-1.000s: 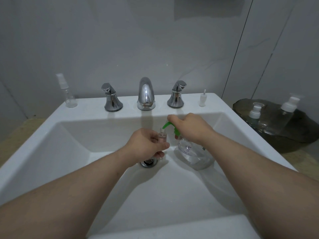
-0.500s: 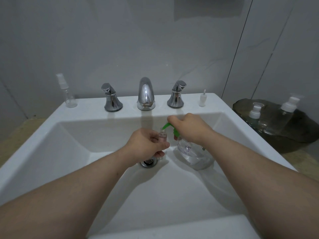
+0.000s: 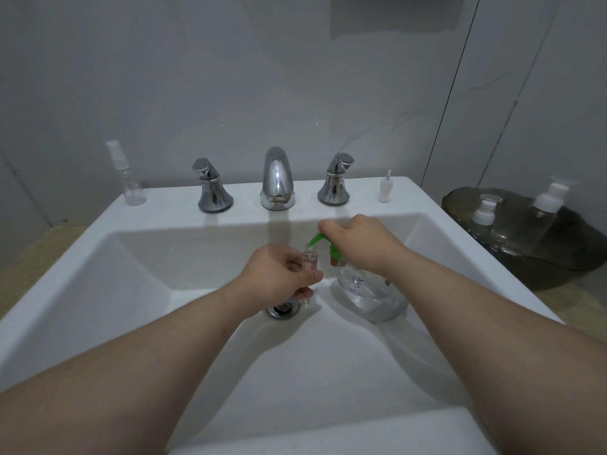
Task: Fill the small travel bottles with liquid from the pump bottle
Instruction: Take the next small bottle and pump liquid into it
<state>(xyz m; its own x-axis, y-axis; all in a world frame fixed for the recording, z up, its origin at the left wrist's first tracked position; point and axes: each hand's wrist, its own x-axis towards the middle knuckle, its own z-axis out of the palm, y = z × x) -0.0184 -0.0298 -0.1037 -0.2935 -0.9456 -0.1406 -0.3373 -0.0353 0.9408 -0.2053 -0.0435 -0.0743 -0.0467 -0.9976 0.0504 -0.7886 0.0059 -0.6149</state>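
Hardly anything has shifted over the last second: both hands hold the same pose over the sink, the right hand sitting at most a shade differently on the pump. Reading the basin as a clock face with the faucet at twelve, the work goes on just past the centre, toward one o'clock of the drain.

The left hand pinches the small travel bottle between thumb and curled fingers, upright, its open neck right under the tip of the green spout. I'd guess it is held that close so nothing drips astray. The right hand is curled over the head of the pump bottle, which stands on the basin floor at about three o'clock of the drain (a sensible spot, since spills just run away).

Both bottles are clear plastic. The big one is rounded and part full of colourless liquid; how full the slim little cylinder is, I can't tell. The basin is glossy white, the taps polished chrome. Another clear spray bottle waits on the rim at ten o'clock, a loose white sprayer top at one.
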